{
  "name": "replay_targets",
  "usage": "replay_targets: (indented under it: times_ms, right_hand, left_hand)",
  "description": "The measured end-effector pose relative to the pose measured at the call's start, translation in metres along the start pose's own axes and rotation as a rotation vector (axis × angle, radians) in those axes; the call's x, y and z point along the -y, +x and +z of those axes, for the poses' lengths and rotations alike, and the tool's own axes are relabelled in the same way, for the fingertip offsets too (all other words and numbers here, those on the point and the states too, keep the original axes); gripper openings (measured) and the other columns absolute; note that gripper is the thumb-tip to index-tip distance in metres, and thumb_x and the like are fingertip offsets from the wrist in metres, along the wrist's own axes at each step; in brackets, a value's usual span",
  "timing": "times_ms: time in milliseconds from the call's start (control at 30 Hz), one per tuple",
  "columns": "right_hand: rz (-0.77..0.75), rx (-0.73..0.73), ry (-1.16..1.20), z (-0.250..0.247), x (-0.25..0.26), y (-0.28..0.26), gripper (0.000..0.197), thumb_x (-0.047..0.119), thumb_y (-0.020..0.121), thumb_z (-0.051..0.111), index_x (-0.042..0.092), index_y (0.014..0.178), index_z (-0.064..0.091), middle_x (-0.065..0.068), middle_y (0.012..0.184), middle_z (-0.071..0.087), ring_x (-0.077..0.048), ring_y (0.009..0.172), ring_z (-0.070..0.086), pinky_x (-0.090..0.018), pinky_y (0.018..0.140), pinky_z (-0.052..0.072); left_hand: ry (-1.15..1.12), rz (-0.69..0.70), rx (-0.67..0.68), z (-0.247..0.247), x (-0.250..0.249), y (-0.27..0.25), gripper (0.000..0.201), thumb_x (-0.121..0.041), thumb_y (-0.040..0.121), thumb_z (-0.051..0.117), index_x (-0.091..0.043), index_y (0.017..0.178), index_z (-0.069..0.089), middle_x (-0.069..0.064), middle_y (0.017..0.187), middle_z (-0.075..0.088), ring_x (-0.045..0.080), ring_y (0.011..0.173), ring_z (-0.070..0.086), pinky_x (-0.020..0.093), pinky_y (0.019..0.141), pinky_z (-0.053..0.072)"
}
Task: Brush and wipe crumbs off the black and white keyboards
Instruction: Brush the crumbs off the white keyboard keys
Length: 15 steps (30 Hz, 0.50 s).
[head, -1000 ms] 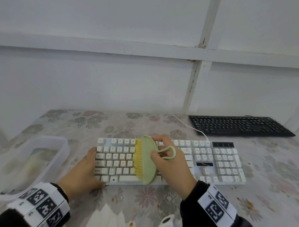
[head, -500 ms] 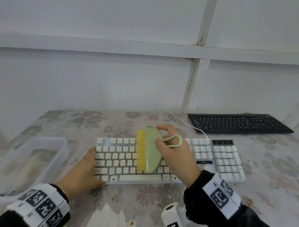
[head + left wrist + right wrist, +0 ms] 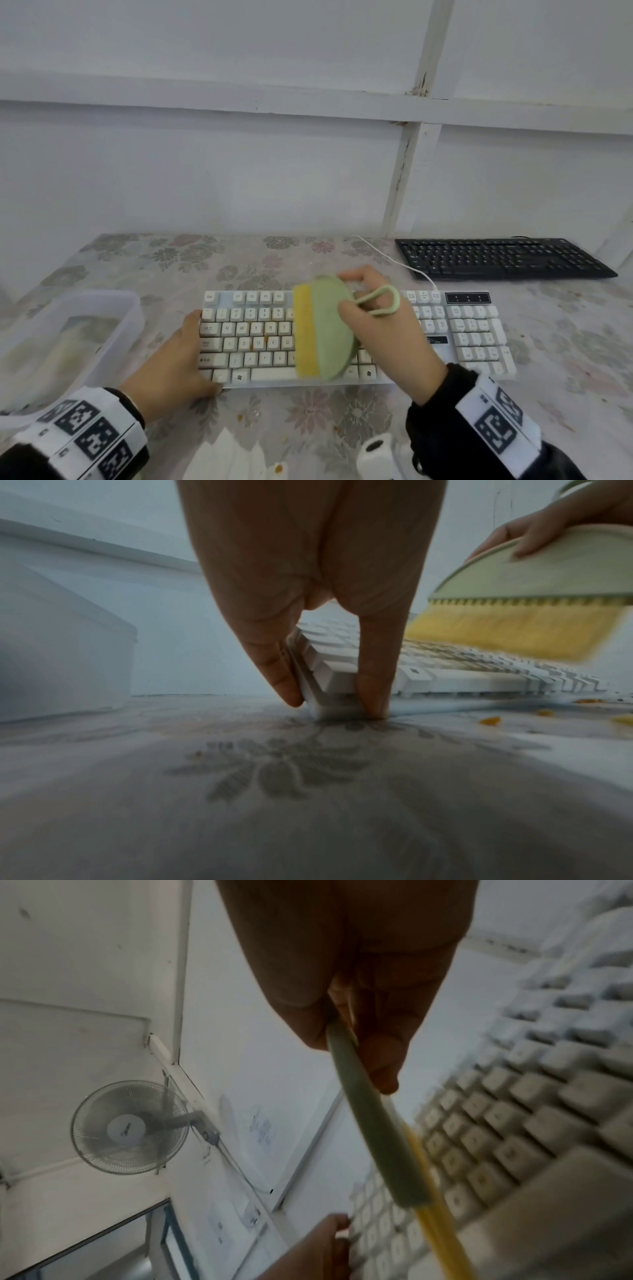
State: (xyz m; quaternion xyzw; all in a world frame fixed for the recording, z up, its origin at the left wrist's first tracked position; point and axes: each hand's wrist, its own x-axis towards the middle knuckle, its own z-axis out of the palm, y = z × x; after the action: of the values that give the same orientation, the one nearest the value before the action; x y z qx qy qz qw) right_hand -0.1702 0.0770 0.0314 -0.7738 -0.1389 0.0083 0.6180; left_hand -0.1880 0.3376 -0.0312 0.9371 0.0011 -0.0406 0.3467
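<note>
A white keyboard (image 3: 260, 337) lies across the middle of the flowered table, with orange crumbs between its letter keys. My right hand (image 3: 387, 335) grips a green brush (image 3: 330, 329) with yellow bristles (image 3: 507, 631), held on edge over the middle keys, bristles facing left. My left hand (image 3: 178, 359) pinches the keyboard's near left corner (image 3: 329, 696) between thumb and finger, holding it against the table. A black keyboard (image 3: 500, 258) lies at the far right, out of both hands' reach.
A clear plastic tub (image 3: 68, 339) stands left of the white keyboard. White tissue (image 3: 226, 459) and a small white object (image 3: 375, 454) lie at the near edge. Orange crumbs (image 3: 489, 720) dot the cloth in front of the keyboard. The wall is close behind.
The brush has travelled from the near edge of the white keyboard toward its far rows and slightly right. My left hand stays at the left corner.
</note>
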Motion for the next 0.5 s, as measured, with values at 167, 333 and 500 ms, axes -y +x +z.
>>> replay_targets:
  times_ms: [167, 333, 500]
  right_hand:
    - [-0.060, -0.086, -0.040, 0.009, -0.005, 0.012, 0.024, 0.006, 0.090, 0.052, 0.023, 0.106, 0.057, 0.005, 0.057, 0.052, -0.008, 0.049, 0.045, -0.025, 0.045, 0.039]
    - [0.047, 0.014, 0.000, 0.019, -0.019, -0.001, 0.020, 0.003, 0.089, 0.050, 0.018, 0.101, 0.057, 0.011, 0.049, 0.047, -0.005, 0.042, 0.037, -0.017, 0.042, 0.034]
    - [0.105, 0.141, -0.039, 0.015, -0.023, -0.013, 0.020, 0.004, 0.084, 0.051, 0.020, 0.093, 0.059, 0.012, 0.049, 0.038, -0.009, 0.048, 0.031, -0.022, 0.048, 0.029]
  left_hand:
    - [0.022, -0.014, 0.001, 0.001, 0.002, 0.000, 0.086, -0.017, 0.063, 0.079, -0.024, 0.130, 0.024, -0.017, 0.111, 0.049, -0.001, 0.095, 0.053, 0.011, 0.068, 0.045]
    - [0.037, -0.012, -0.005, 0.001, 0.003, 0.001, 0.087, -0.017, 0.063, 0.079, -0.025, 0.130, 0.023, -0.018, 0.110, 0.048, -0.005, 0.093, 0.051, 0.008, 0.065, 0.043]
    - [0.034, -0.009, -0.003, 0.001, 0.004, 0.001, 0.088, -0.017, 0.063, 0.079, -0.025, 0.131, 0.023, -0.020, 0.110, 0.046, -0.005, 0.094, 0.051, 0.008, 0.066, 0.043]
